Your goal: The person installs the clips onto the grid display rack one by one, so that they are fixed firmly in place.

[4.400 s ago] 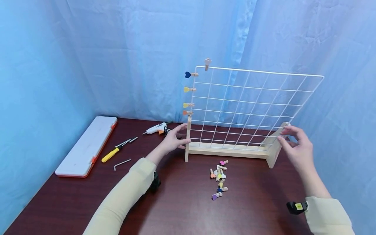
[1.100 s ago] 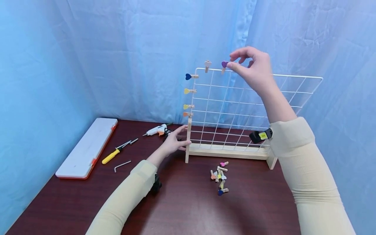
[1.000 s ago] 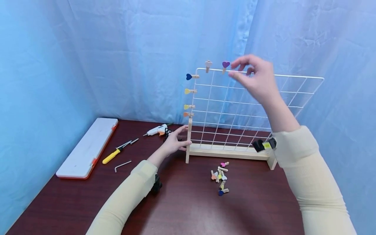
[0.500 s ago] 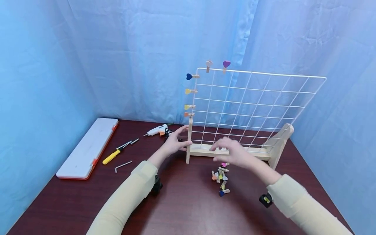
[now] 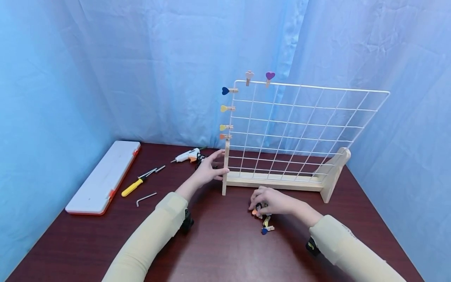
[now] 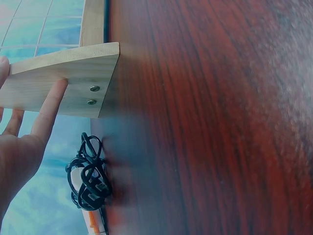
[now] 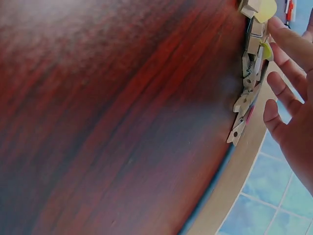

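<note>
My left hand (image 5: 206, 172) holds the left side panel (image 6: 83, 68) of a wooden stand, thumb at its front edge and one fingertip on its outer face. A white wire grid (image 5: 299, 117) rises from the stand. On its left edge sit a navy heart clothespin (image 5: 226, 91), two yellow ones and an orange one. A pale heart clothespin (image 5: 249, 75) and a purple one (image 5: 270, 75) are clipped along the top. My right hand (image 5: 273, 201) is low over a small pile of heart clothespins, fingertips by an orange one (image 5: 254, 212); its fingers partly hide the pile.
Nearer me, a loose navy clothespin (image 5: 265, 231) lies on the dark table (image 5: 225, 254). Leftward are a yellow-handled screwdriver (image 5: 132, 188), an Allen key (image 5: 146, 198), a white glue gun (image 5: 186, 155) with a black cable (image 6: 90, 171), and a white case (image 5: 105, 176).
My right hand clipped the purple clothespin onto the grid's top wire, let go and came down to the pile. My left hand has stayed at the side panel.
</note>
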A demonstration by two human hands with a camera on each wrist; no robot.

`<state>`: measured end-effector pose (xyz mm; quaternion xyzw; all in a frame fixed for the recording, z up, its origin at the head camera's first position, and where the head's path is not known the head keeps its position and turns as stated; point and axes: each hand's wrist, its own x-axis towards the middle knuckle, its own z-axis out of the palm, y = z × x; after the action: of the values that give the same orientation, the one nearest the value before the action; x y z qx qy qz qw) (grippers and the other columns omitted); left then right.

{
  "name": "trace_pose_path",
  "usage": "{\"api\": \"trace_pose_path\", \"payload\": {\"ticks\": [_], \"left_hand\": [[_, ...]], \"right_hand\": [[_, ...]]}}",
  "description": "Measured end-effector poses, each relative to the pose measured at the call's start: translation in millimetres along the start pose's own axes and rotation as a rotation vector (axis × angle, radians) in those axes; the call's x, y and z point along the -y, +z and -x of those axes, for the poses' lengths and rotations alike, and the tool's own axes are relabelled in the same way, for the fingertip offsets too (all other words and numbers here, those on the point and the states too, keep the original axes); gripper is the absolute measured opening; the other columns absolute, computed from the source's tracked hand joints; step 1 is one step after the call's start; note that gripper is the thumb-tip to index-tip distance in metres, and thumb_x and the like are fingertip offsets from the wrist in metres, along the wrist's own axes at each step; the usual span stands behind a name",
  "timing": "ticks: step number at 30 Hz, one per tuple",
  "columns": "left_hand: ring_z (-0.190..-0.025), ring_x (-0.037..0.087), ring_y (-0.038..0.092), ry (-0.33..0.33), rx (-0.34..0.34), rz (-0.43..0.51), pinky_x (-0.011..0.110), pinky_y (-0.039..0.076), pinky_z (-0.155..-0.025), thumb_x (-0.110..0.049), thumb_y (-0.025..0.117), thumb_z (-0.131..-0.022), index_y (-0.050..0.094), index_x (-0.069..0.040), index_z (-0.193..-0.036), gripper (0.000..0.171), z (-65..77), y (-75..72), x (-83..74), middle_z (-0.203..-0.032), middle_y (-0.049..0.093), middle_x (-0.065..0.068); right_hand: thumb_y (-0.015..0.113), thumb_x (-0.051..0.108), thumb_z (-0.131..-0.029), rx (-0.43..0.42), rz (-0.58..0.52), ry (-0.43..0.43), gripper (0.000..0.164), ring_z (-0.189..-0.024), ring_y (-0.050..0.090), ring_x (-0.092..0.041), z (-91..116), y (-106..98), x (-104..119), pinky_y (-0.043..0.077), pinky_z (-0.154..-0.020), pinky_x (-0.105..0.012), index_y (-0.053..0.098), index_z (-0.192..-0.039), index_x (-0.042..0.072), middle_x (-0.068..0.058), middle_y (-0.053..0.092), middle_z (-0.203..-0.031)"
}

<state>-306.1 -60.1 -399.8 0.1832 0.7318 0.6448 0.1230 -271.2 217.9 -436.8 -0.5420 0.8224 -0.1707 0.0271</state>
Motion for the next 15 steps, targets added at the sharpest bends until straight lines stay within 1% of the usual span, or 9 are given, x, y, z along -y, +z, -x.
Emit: {"api": "trace_pose_path", "payload": {"ticks": [6, 10, 13, 15], "left_hand": [[-0.123, 0.035, 0.035, 0.007, -0.005, 0.0, 0.05, 0.051, -0.076, -0.01, 0.063, -0.082, 0.027, -0.021, -0.14, 0.069, -0.4, 0.6, 0.7, -0.142, 0.026, 0.006], [-0.123, 0.035, 0.034, 0.004, 0.001, 0.011, 0.052, 0.049, -0.078, -0.013, 0.065, -0.082, 0.027, -0.021, -0.14, 0.07, -0.2, 0.6, 0.4, -0.142, 0.026, 0.006], [-0.124, 0.034, 0.034, 0.0, 0.004, 0.014, 0.053, 0.049, -0.078, -0.016, 0.065, -0.081, 0.027, -0.022, -0.14, 0.071, 0.3, 0.2, -0.1, -0.142, 0.026, 0.005], [-0.124, 0.034, 0.033, 0.0, 0.004, 0.013, 0.053, 0.049, -0.078, -0.016, 0.065, -0.081, 0.026, -0.022, -0.14, 0.071, 0.6, 0.0, 0.0, -0.142, 0.025, 0.005]], "right_hand": [[0.07, 0.029, -0.076, 0.025, 0.008, 0.019, 0.011, -0.082, 0.044, -0.003, -3.1, 3.4, -1.4, 0.04, -0.068, -0.017, 0.07, -0.087, 0.025, 0.013, 0.057, -0.089], [0.071, 0.03, -0.075, 0.019, 0.008, 0.014, 0.01, -0.08, 0.043, -0.003, -4.9, 5.9, -2.7, 0.039, -0.068, -0.016, 0.068, -0.083, 0.025, 0.016, 0.058, -0.085], [0.072, 0.028, -0.074, -0.004, -0.021, 0.01, 0.01, -0.08, 0.046, -0.003, -7.3, 3.1, -1.0, 0.041, -0.068, -0.016, 0.067, -0.081, 0.024, 0.017, 0.059, -0.083], [0.072, 0.025, -0.074, -0.016, -0.061, 0.031, 0.009, -0.079, 0.049, -0.003, -9.5, -4.2, 3.0, 0.043, -0.068, -0.016, 0.067, -0.082, 0.022, 0.018, 0.059, -0.082]]}}
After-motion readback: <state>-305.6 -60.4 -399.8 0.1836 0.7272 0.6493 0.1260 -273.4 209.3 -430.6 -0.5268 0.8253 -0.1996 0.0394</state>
